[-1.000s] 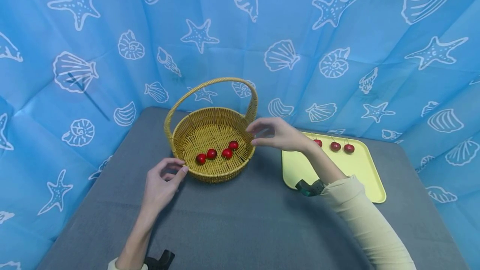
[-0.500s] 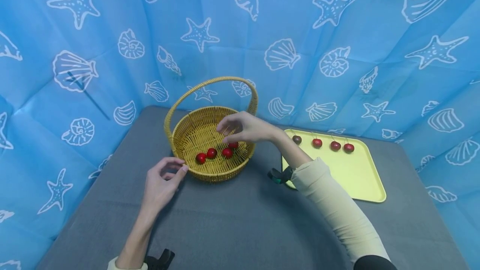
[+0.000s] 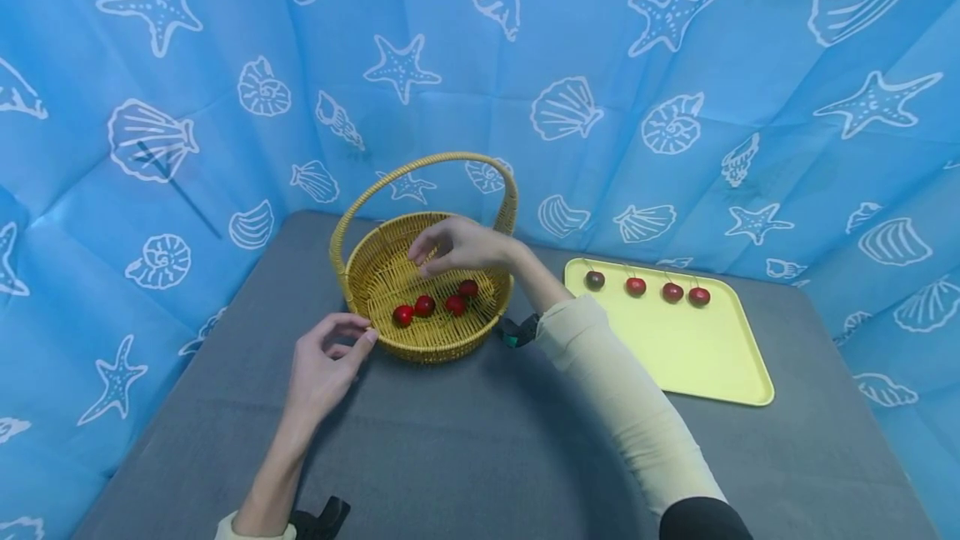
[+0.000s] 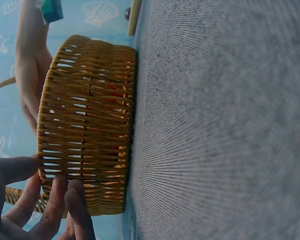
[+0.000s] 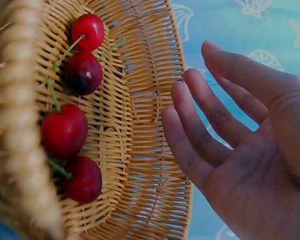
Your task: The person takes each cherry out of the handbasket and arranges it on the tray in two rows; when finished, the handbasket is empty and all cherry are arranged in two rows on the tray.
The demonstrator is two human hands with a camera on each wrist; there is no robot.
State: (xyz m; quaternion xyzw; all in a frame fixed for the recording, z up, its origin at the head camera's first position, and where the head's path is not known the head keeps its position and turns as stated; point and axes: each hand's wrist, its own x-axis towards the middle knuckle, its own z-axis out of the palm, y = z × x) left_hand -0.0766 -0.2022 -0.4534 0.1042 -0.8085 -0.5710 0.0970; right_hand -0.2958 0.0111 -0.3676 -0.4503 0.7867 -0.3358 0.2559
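Observation:
A round wicker basket with a tall arched handle stands on the table. Several red cherries with green stems lie on its floor. At the near left rim, my left hand holds the basket's edge, its fingertips against the woven wall in the left wrist view. My right hand hovers over the basket's right half, above and behind the cherries. Seen by the right wrist camera, its fingers are loosely bent and spread from the thumb, with nothing between them.
To the right lies a yellow tray with several cherries in a row along its far edge. A blue curtain printed with shells hangs behind the grey tabletop.
My right hand has moved left from the basket's right rim to over its inside, uncovering a dark cherry on the tray. The left hand stays at the rim.

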